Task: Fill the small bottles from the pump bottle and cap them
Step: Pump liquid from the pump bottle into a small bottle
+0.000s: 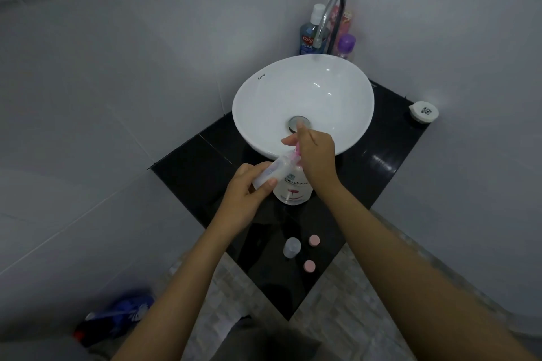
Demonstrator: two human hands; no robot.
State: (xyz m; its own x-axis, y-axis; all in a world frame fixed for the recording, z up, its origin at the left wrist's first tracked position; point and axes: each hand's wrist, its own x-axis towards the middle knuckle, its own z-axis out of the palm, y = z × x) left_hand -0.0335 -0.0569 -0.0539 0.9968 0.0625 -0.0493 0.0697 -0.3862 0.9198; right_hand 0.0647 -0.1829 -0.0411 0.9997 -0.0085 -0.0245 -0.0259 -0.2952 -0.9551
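Gripping a tilted small bottle (271, 170) in the left hand (246, 195), mouth against the pump bottle (293, 187); right hand (316, 155) closed over its pump, just before the basin (302, 102); second bottle (291, 248) and two pink caps (314, 240) near the counter (199, 161) front edge

1. A glossy black counter (205, 161) filled the corner between two pale tiled walls.
2. A white basin (337, 91) sat on it.
3. Behind the basin stood a blue mouthwash bottle (308, 35), a purple-capped bottle (346, 45) and a pink bottle (346, 20).
4. To the basin's right lay a small white lid (423, 111).
5. In front of the basin stood a white pump bottle (293, 189).
6. Nearer the counter's front tip stood a small clear bottle (291, 248) and, beside it, two pink caps (314, 240) (309, 266).
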